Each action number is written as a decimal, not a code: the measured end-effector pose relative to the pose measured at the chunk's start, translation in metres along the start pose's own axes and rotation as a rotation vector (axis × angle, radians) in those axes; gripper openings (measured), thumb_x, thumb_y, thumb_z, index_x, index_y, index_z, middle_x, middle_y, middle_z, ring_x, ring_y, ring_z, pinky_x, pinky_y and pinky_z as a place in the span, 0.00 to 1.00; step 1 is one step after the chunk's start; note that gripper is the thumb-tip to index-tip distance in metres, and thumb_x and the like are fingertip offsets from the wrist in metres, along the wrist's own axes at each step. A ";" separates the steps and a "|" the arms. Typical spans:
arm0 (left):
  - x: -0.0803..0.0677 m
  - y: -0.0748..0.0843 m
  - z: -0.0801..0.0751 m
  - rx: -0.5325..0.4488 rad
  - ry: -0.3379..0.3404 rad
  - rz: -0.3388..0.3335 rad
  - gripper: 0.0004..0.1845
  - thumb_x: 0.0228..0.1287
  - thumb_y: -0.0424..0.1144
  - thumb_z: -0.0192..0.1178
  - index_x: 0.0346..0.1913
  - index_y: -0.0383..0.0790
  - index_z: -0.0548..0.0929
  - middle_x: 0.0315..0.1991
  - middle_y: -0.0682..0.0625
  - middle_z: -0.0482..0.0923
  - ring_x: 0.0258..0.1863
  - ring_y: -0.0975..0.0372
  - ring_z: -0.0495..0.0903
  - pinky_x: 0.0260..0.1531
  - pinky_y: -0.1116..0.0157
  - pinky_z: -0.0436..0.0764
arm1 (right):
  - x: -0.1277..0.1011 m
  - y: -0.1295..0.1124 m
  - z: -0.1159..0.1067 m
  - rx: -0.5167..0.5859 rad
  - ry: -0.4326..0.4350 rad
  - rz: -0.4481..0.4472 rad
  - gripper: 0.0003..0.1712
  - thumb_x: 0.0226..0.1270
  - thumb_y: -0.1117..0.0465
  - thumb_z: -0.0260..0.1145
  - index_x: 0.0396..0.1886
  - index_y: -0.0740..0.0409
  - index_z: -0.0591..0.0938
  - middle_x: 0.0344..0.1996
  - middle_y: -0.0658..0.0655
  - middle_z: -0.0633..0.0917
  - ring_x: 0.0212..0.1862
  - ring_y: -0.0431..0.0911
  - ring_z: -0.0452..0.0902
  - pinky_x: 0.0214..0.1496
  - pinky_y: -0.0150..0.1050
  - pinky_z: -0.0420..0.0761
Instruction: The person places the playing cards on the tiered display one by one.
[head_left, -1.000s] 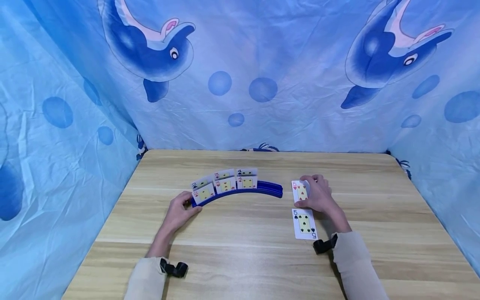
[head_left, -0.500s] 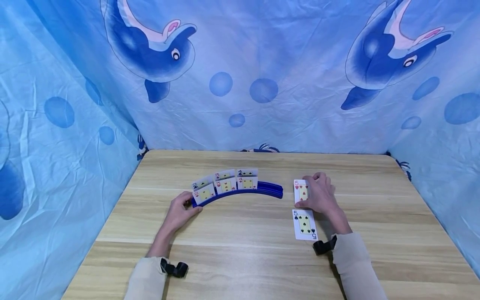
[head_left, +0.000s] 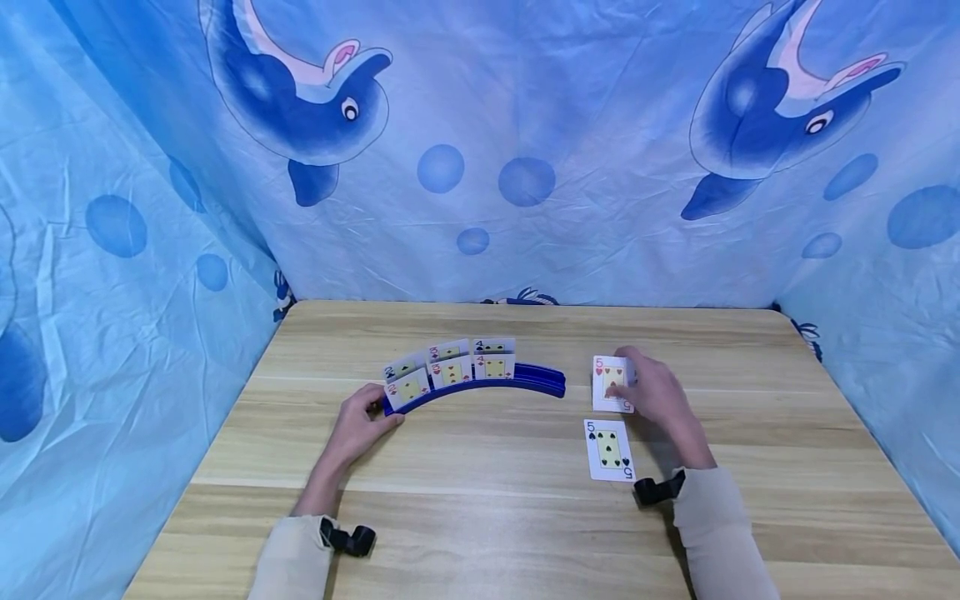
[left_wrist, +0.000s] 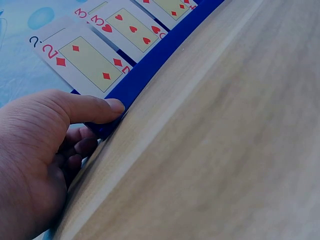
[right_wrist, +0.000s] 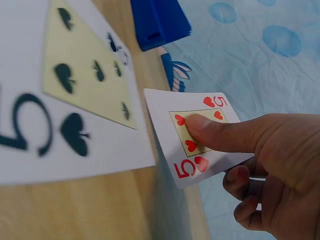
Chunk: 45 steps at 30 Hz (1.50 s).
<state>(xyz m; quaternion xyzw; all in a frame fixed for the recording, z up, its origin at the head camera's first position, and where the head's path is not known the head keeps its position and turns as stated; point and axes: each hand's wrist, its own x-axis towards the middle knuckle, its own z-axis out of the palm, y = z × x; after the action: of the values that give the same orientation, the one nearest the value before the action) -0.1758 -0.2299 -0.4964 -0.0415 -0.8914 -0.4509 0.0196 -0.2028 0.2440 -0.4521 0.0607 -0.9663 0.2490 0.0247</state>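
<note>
The light wood-grain worktop (head_left: 480, 517) stands within a blue dolphin-print fabric backdrop (head_left: 480, 125). A curved blue plastic card holder (head_left: 525, 381) sits on the worktop left of centre. It carries upright playing cards in two rows; the front row reads two of diamonds (left_wrist: 85, 62), three of hearts (left_wrist: 131, 27), and a four in red.

The left hand (head_left: 358, 425) grips the holder's left end: thumb on the front edge, fingers curled behind.

The right hand (head_left: 654, 392) pinches a white five of hearts playing card (head_left: 609, 383), thumb on the face and fingers beneath, raised off the worktop to the right of the holder. A white five of spades playing card (head_left: 609, 448) lies flat and face up just nearer the person, apart from the held card.
</note>
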 end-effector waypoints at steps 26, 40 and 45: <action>0.000 0.002 0.002 -0.006 0.000 0.008 0.21 0.55 0.30 0.72 0.53 0.30 0.83 0.54 0.38 0.81 0.52 0.50 0.81 0.48 0.73 0.77 | -0.005 0.002 -0.031 0.205 0.056 -0.072 0.14 0.69 0.69 0.63 0.52 0.68 0.82 0.37 0.67 0.86 0.33 0.46 0.77 0.29 0.32 0.73; 0.000 0.003 0.002 -0.011 -0.007 0.007 0.22 0.55 0.30 0.71 0.54 0.30 0.82 0.55 0.38 0.81 0.53 0.49 0.80 0.49 0.73 0.77 | -0.008 -0.026 -0.043 0.313 0.255 -0.135 0.10 0.66 0.67 0.68 0.46 0.65 0.85 0.25 0.61 0.84 0.22 0.37 0.70 0.22 0.31 0.69; -0.001 0.003 0.000 -0.024 -0.005 0.002 0.22 0.55 0.29 0.71 0.54 0.30 0.82 0.55 0.37 0.80 0.53 0.49 0.81 0.49 0.73 0.77 | -0.006 -0.037 -0.042 0.349 0.292 -0.123 0.11 0.66 0.65 0.69 0.45 0.65 0.86 0.27 0.62 0.85 0.23 0.38 0.70 0.23 0.31 0.70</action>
<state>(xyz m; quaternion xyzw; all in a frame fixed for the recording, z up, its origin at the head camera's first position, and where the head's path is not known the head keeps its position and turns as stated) -0.1751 -0.2284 -0.4942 -0.0437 -0.8859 -0.4614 0.0170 -0.1916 0.2330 -0.3987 0.0862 -0.8891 0.4166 0.1686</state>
